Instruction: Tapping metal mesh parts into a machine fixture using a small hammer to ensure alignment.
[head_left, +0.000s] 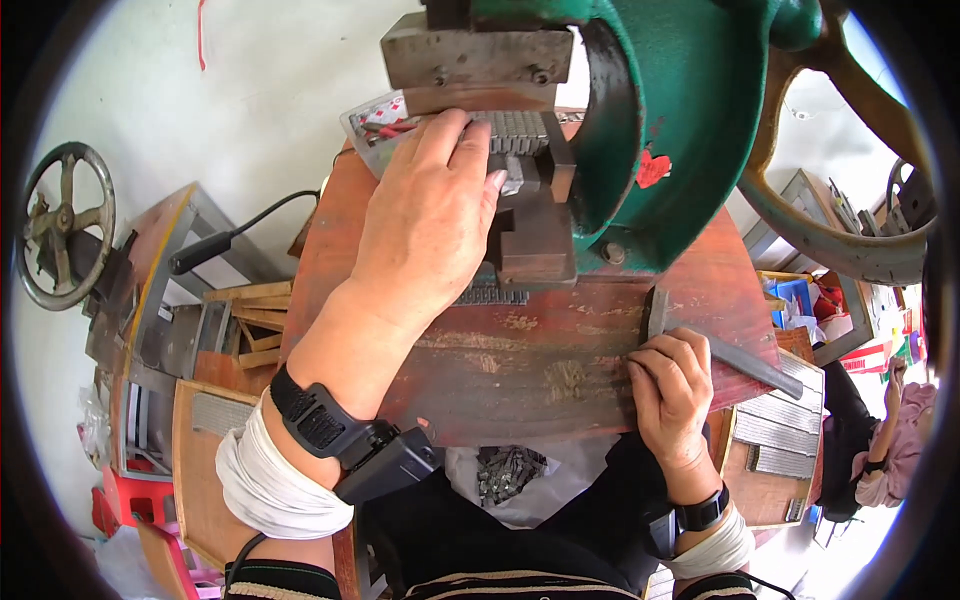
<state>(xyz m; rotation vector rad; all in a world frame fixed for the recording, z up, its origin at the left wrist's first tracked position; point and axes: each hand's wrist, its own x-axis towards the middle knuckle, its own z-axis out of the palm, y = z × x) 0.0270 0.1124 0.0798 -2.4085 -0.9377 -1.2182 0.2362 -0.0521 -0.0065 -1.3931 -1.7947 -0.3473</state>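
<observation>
My left hand point(425, 215) reaches under the steel upper block point(470, 58) of a green press point(690, 130). Its fingers lie together over a grey metal block with ridged rows point(520, 128), and the thumb touches its near side. The fingertips' far side is hidden. Below sits the press's dark lower steel block point(538, 248). Over the right part of the red-brown table point(500, 385), my right hand point(672, 390) is closed round a dark metal bar point(755, 368). A short flat dark piece point(655, 312) sticks up past its knuckles; whether the two join is hidden.
A clear tray point(375, 125) with red-handled tools stands behind my left hand. Small metal pieces point(510, 475) fill a white bag below the table edge. A wooden tray of metal strips point(785, 440) lies at right, near another person point(885, 440). A handwheel point(68, 225) stands left.
</observation>
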